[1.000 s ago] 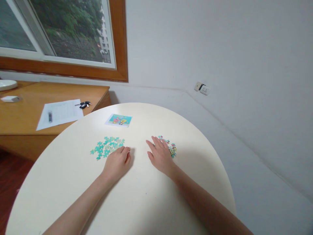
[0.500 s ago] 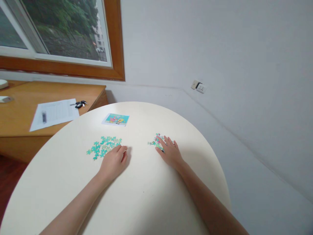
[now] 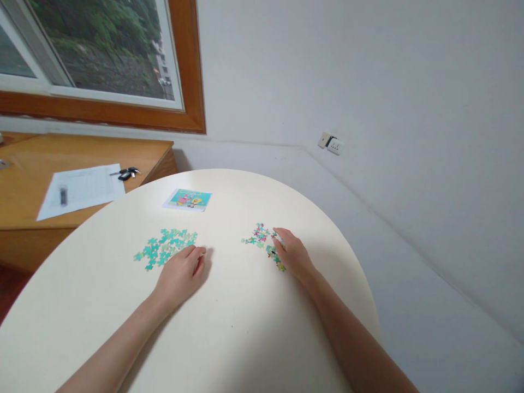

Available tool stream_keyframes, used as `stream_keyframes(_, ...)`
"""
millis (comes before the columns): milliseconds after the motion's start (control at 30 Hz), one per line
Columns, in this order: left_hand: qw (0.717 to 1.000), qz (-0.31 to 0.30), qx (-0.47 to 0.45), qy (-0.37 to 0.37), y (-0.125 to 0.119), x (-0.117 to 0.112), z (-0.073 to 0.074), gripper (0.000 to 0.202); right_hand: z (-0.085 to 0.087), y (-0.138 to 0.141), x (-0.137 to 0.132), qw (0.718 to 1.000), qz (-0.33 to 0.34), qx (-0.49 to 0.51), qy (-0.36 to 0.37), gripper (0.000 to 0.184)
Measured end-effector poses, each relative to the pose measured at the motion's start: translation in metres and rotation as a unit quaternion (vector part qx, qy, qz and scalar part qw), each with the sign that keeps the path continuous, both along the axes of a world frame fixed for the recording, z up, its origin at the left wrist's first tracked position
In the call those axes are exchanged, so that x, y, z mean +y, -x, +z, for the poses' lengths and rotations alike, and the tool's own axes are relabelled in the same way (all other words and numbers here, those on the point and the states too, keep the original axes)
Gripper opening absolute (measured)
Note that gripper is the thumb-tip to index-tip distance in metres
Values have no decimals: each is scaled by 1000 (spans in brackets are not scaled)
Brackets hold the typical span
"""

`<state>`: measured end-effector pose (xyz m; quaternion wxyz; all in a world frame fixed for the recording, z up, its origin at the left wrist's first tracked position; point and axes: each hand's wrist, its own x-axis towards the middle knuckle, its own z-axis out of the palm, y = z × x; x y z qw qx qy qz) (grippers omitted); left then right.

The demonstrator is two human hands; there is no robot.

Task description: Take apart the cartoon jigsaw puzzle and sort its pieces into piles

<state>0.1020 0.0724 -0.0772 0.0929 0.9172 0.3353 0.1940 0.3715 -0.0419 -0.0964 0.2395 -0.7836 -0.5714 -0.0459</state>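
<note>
On the round cream table (image 3: 229, 327) lie two heaps of jigsaw pieces. The teal heap (image 3: 164, 246) is on the left, and my left hand (image 3: 180, 274) rests beside its near edge, fingers loosely curled and nothing visibly held. The mixed pink, green and yellow heap (image 3: 262, 240) is on the right. My right hand (image 3: 292, 254) lies on that heap's right side with fingers bent down onto the pieces. A small cartoon reference picture (image 3: 187, 199) sits further back on the table.
A wooden desk (image 3: 135, 150) stands at the left under the window, carrying a printed sheet (image 3: 79, 189) and a bunch of keys (image 3: 125, 173). A wall socket (image 3: 331, 144) is on the right wall. The table's far edge lies close to the wall corner.
My right hand has slid from the left of the mixed heap across to its right side, leaving the pieces uncovered and more spread. The left hand stays put; the view shifted slightly.
</note>
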Motion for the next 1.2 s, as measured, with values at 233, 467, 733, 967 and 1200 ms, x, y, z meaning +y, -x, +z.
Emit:
stream_keyframes(233, 1000, 13, -6, 17, 3, 3, 1, 32, 10, -20, -5, 997, -80, 4, 19, 29)
stream_keyframes(467, 999, 16, -13, 25, 3, 2, 4, 31, 23, -10, -9, 989, -110, 27, 96, 27)
stream_keyframes(733, 1000, 18, -5, 22, 2, 1, 5, 32, 23, 18, -8, 996, 18, -4, 90, 23)
stream_keyframes(967, 1000, 8, -3, 18, 2, 2, 0, 31, 21, 22, -4, 999, 24, -27, 30, 23)
stream_keyframes(1200, 1000, -11, -7, -16, -7, -4, -3, 29, 15, 67, 4, 986, 130, -103, 23, 34)
